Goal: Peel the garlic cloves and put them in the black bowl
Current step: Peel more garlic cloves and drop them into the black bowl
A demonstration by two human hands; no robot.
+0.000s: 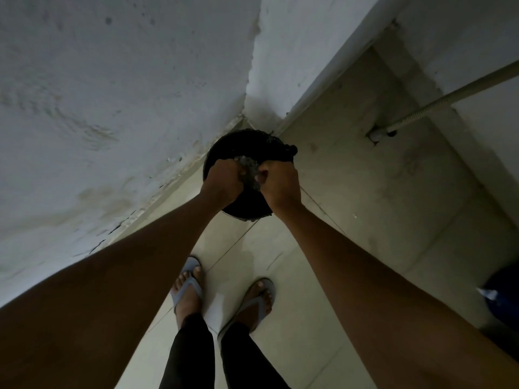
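Observation:
A round black container (252, 144) stands on the floor in the corner; a black bag seems to line its rim. Above its opening I hold a pale grey, crumpled, flaky mass (250, 171) between both hands. My left hand (222, 182) grips its left side with curled fingers. My right hand (280, 185) pinches its right side, the thumb toward the mass. In the dim light I cannot tell whether the mass is garlic skins. No garlic cloves are visible, and the hands hide most of the container's inside.
A stained white wall (112, 108) runs along the left and meets a second wall behind the container. My feet in grey flip-flops (188, 287) stand on pale floor tiles. A flexible hose (449, 99) runs to a wall fitting at right. A dark blue object (502, 299) sits at the right edge.

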